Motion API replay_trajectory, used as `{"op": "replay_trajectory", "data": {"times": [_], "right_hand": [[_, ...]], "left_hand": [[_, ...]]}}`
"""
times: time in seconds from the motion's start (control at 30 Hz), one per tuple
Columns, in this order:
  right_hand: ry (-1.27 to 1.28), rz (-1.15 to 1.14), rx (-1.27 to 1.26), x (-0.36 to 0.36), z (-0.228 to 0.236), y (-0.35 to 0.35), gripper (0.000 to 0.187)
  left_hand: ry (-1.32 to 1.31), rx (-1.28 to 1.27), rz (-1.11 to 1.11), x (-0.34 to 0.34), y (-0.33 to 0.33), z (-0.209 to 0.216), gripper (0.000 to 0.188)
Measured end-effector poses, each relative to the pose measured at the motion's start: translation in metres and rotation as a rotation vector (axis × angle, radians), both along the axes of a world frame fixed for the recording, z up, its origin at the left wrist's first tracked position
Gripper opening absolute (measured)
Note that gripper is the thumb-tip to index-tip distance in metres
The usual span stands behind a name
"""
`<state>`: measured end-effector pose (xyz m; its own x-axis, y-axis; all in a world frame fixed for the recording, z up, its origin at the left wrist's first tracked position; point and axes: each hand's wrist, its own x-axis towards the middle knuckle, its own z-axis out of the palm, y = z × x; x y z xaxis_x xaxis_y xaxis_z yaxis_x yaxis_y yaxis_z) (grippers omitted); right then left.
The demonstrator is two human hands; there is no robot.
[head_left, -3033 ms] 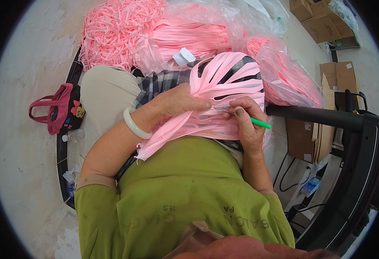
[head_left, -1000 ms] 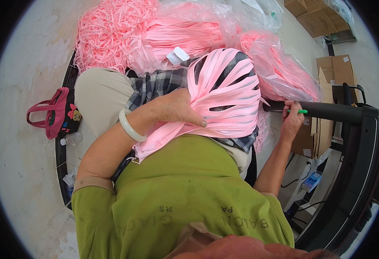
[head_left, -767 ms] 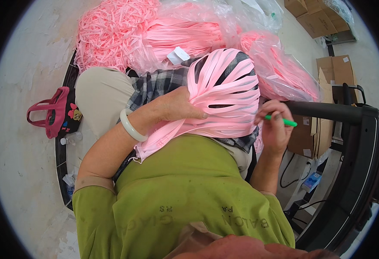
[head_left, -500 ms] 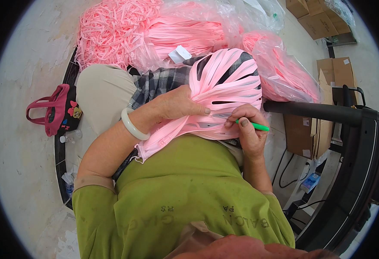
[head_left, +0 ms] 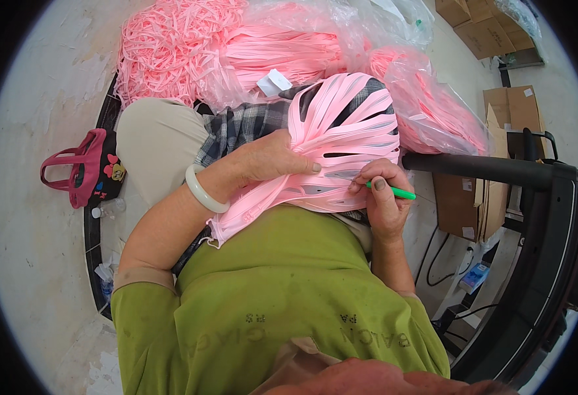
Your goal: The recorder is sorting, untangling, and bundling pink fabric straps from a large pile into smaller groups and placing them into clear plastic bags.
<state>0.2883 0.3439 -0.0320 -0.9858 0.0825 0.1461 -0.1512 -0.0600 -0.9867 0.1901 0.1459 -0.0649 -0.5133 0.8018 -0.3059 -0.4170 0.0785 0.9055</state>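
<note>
A bundle of flat pink strips (head_left: 341, 141), much like zipper tapes, fans out across my lap over dark plaid cloth. My left hand (head_left: 279, 158), with a pale bangle on the wrist, is closed round the gathered part, thumb on top. Its loose ends hang toward my green shirt at the lower left. Between the thumb and fingers of my right hand (head_left: 384, 191) sits a slim green-handled tool (head_left: 403, 193), its handle end pointing right. The tool's tip is at the strips near my belly, too fine to make out. Those fingers are close over the strips.
Heaped pink strips (head_left: 177, 49) and plastic-wrapped pink bundles (head_left: 427, 108) lie beyond my legs. A small white piece (head_left: 274, 83) rests near my lap. A pink-and-black bag (head_left: 95, 168) stands left. A black padded bar (head_left: 480, 166) and cardboard boxes (head_left: 463, 204) are on the right.
My right hand has shifted slightly to the right with the green-handled tool. My left hand and the strips stay practically where they were.
</note>
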Motion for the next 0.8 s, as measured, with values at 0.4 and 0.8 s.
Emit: {"op": "replay_trajectory", "data": {"times": [0.4, 0.8], "right_hand": [[0.097, 0.083, 0.261, 0.0, -0.004, 0.002, 0.019], [0.25, 0.109, 0.697, -0.007, 0.035, -0.005, 0.001]], "left_hand": [[-0.022, 0.059, -0.005, 0.001, 0.001, 0.001, 0.058], [0.057, 0.044, -0.061, 0.002, -0.001, 0.004, 0.057]]}}
